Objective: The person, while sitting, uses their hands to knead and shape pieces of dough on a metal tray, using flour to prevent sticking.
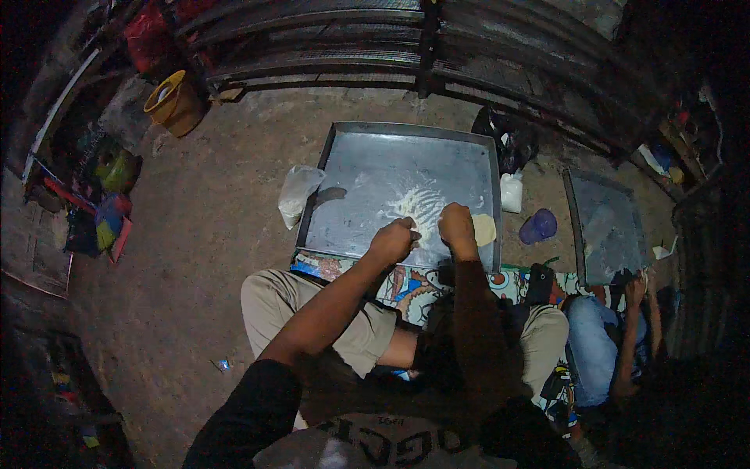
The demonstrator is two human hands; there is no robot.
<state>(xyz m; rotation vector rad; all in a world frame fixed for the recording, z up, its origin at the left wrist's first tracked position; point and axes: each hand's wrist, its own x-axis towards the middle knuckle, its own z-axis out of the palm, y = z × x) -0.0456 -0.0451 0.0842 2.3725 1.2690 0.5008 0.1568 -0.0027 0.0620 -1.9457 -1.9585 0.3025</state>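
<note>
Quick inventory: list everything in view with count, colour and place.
Large tray: 1, grey, centre
Powder: 1 patch, whitish, on large tray
Flat disc: 1, pale yellow, large tray's right side
Clear bag: 1, whitish contents, large tray's left
Small bag: 1, white, large tray's right
Cups: 1 or 2, purple, further right
Second tray: 1, grey, right
Plastic bag: 1, black, behind small bag
Bucket: 1, yellow, upper left
Slats: several, dark, back
Mat: 1, multicoloured, large tray's near side
Phone: 1, black, by right knee
Clutter: uncountable, mixed, far left
Co-worker: 1, blue jeans, lower right
Trousers: 1 pair, beige, lower middle
Left grip: 1, bare, curled over large tray
Right grip: 1, bare, likewise
</note>
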